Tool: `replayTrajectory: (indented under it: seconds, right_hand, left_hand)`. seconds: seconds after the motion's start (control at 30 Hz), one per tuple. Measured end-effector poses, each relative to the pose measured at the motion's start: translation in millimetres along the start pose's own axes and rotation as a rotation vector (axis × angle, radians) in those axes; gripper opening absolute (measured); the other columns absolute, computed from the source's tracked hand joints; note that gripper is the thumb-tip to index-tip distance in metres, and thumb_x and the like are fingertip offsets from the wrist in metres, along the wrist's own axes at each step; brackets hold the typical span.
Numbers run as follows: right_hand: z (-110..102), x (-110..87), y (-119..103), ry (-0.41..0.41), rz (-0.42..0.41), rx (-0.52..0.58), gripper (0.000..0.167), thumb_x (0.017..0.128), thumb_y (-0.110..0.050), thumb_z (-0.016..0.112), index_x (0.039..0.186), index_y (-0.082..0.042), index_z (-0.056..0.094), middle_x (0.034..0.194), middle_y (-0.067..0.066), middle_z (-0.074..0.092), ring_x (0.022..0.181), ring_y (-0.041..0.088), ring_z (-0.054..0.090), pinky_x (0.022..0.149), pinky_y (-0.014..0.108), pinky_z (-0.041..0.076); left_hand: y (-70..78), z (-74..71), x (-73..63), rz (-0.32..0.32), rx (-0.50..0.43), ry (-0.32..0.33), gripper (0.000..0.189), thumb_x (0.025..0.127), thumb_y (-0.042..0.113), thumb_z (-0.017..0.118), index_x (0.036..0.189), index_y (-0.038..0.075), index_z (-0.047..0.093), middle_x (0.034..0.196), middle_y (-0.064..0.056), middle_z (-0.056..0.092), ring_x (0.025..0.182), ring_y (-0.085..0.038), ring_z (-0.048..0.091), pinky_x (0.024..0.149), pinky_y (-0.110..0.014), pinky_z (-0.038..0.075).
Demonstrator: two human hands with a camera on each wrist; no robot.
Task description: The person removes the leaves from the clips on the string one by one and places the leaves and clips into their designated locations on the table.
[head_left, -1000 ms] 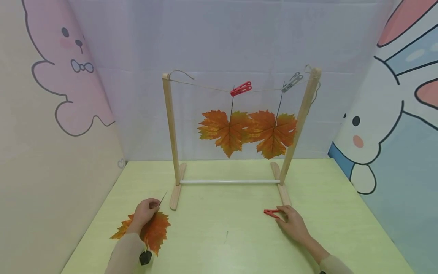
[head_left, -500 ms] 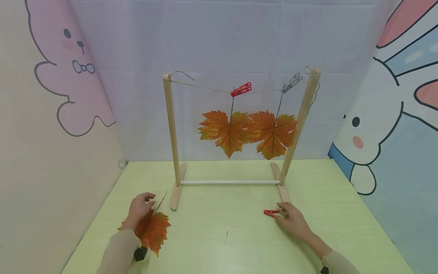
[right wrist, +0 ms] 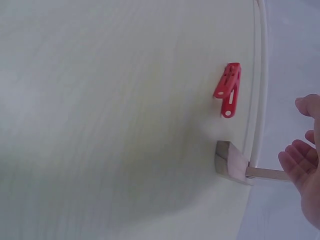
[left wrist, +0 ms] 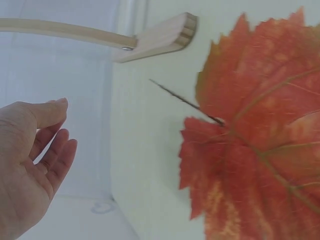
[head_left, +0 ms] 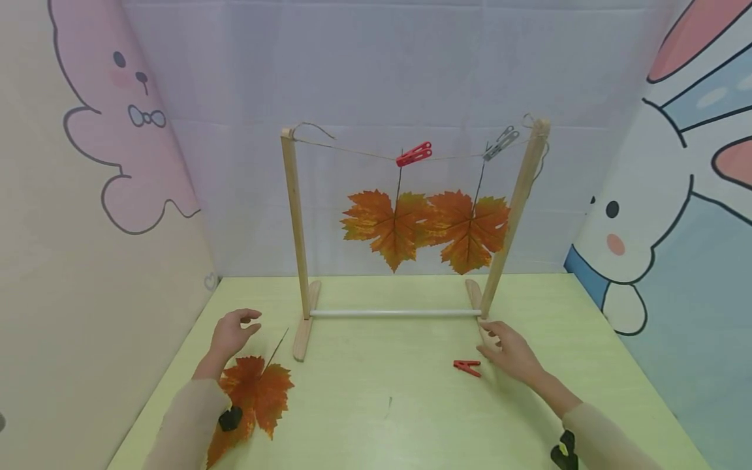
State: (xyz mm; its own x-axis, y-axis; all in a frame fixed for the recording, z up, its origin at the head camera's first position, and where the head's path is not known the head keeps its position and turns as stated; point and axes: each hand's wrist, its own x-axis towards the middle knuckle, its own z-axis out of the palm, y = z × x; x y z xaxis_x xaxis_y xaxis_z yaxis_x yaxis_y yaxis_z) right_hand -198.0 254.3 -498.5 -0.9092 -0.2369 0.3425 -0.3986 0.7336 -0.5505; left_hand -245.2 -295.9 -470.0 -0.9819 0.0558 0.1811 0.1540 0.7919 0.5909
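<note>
My left hand [head_left: 231, 333] hovers over the table's left side with loosely bent fingers, holding nothing. Below it lies an orange maple leaf [head_left: 271, 395], partly covered by my forearm; its dark stem [left wrist: 182, 99] points toward the rack's foot in the left wrist view. On the right, my right hand [head_left: 512, 352] is raised near the rack's right foot, thumb and fingers apart and nothing between them. A red clothespin [head_left: 467, 367] lies on the table just left of that hand; the right wrist view shows the same clothespin [right wrist: 229, 90] apart from the fingers.
A wooden rack [head_left: 296, 228] stands at the back with a string [head_left: 346, 147] across its posts. A red clothespin [head_left: 414, 154] and a grey clothespin [head_left: 501, 143] each hold a hanging leaf. A white bar [head_left: 393, 313] joins the feet.
My left hand has let go of the leaf's stem and moved up and left. My right hand has released the red clothespin and risen away from it.
</note>
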Motion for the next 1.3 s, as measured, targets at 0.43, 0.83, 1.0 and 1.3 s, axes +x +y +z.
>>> replayTrajectory:
  seconds: [0.43,0.83,1.0,1.3]
  right_hand:
    - [-29.6,29.1,-19.0,-0.029,-0.087,-0.066,0.041,0.076,-0.01,0.072,0.111,0.005,0.057,0.1,0.016,0.059,0.088,0.029,0.058,0.068,0.042,0.051]
    - [-50.7,50.4,-39.2,-0.062,-0.129,-0.128,0.044,0.077,-0.011,0.071,0.114,0.007,0.056,0.105,0.021,0.058,0.09,0.034,0.058,0.071,0.045,0.051]
    - [-59.3,56.2,-47.6,-0.078,-0.158,-0.157,0.046,0.077,-0.014,0.071,0.115,0.006,0.055,0.111,0.023,0.057,0.097,0.037,0.057,0.078,0.048,0.048]
    - [-71.2,68.4,-68.2,-0.014,-0.318,-0.187,0.046,0.075,-0.016,0.073,0.114,0.004,0.058,0.109,0.018,0.059,0.099,0.033,0.056,0.08,0.047,0.048]
  left_hand:
    - [31.4,-17.6,23.1,0.087,-0.014,0.019,0.026,0.084,0.006,0.062,0.109,-0.003,0.061,0.107,-0.021,0.061,0.098,-0.036,0.054,0.081,-0.05,0.043]
    - [62.5,-23.2,34.6,0.121,-0.016,-0.009,0.025,0.084,0.008,0.063,0.107,-0.002,0.062,0.105,-0.019,0.062,0.096,-0.035,0.057,0.078,-0.047,0.045]
    - [71.7,-19.5,40.8,0.162,-0.03,-0.001,0.025,0.083,0.006,0.064,0.106,-0.003,0.062,0.103,-0.019,0.063,0.092,-0.033,0.059,0.078,-0.046,0.046]
    - [93.0,-9.9,48.2,0.207,-0.054,-0.019,0.027,0.082,0.006,0.064,0.107,-0.004,0.062,0.102,-0.018,0.064,0.09,-0.032,0.06,0.077,-0.044,0.047]
